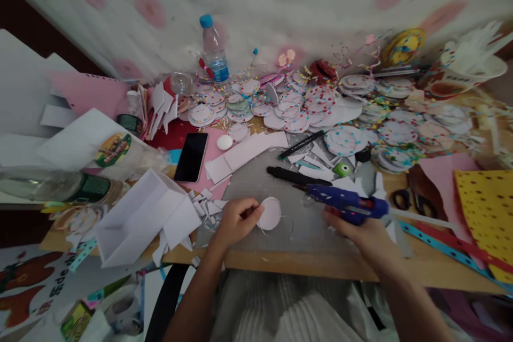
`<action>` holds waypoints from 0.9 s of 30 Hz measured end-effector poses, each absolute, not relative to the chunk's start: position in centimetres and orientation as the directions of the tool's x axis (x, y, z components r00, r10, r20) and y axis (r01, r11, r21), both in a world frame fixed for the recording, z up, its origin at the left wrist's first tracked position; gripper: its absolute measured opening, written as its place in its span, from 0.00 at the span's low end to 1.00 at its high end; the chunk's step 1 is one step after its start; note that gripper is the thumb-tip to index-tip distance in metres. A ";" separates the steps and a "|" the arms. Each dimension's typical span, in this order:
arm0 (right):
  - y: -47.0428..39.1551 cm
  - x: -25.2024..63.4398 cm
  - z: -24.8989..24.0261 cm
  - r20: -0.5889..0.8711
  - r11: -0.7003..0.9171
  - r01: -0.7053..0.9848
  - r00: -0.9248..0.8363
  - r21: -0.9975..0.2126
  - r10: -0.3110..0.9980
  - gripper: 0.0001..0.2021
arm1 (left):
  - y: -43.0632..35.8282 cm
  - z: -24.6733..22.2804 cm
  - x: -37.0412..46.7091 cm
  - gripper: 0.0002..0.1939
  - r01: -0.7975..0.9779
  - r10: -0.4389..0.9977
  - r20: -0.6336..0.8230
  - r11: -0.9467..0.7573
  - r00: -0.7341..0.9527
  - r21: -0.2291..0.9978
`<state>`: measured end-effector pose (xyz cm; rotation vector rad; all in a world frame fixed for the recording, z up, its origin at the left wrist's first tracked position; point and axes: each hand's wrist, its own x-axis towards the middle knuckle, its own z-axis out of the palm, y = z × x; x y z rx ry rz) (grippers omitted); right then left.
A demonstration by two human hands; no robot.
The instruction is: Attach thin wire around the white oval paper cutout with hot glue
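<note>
Between the thumb and fingers of my left hand (240,219) is the edge of a small white paper disc (270,214), held just above a grey cutting mat (248,240). My right hand (356,232) is closed around the handle of a blue hot glue gun (347,203). Its nozzle points left, toward the disc but apart from it. A black pen-shaped tool (296,175) lies on the mat behind the nozzle. White paper strips (244,155) lie farther back on the mat.
Stacked paper discs with coloured dots (347,140) crowd the back of the table. At left are a phone (191,157), an open white box (136,219) and a lying bottle (60,184). Scissors (412,200) lie at right. A water bottle (214,51) stands behind.
</note>
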<state>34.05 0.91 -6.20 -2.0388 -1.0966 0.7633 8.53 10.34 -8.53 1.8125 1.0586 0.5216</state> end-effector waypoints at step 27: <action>2.7 31.5 -8.6 -0.265 -0.429 0.479 0.372 -0.766 0.889 0.11 | 10.4 -8.2 8.4 0.16 0.420 0.817 -0.070 -0.219 0.573 0.881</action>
